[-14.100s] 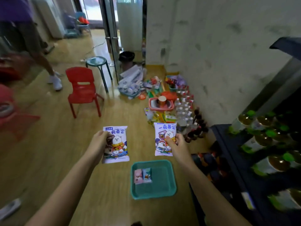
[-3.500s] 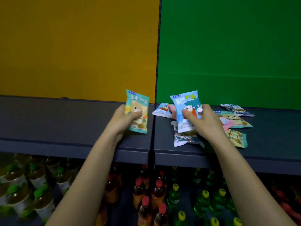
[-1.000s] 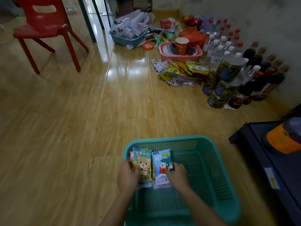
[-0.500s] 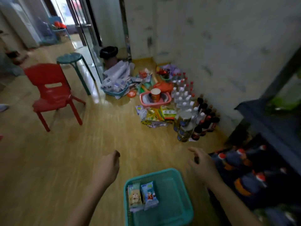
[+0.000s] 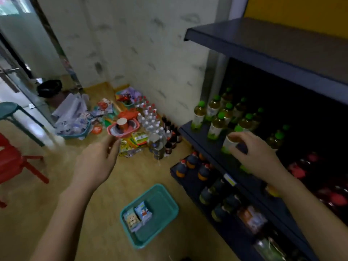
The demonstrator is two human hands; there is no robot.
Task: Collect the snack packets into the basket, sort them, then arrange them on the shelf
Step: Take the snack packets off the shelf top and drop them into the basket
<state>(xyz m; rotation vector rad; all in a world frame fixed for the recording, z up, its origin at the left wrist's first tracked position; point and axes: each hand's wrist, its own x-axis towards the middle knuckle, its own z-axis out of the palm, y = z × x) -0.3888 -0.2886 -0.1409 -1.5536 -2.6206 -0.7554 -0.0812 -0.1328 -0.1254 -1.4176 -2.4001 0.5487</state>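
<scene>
A teal basket (image 5: 165, 202) sits on the wooden floor below me. Two snack packets lie side by side in its left half: a green one with a bear (image 5: 131, 219) and a blue one (image 5: 143, 212). My left hand (image 5: 96, 161) hovers above the floor, fingers loosely apart, holding nothing. My right hand (image 5: 256, 155) is raised in front of the middle shelf's bottles, fingers spread and empty. The dark top shelf (image 5: 273, 51) juts out at the upper right.
Green-capped bottles (image 5: 216, 121) fill the middle shelf, darker bottles the lower ones. A floor pile by the wall holds a pink basin with a cup (image 5: 123, 127), snack bags and water bottles. A red chair (image 5: 13, 162) and teal stool (image 5: 11, 110) stand left.
Both hands let go of the two packets in the basket and rose. My view has lifted and swung right toward the shelves.
</scene>
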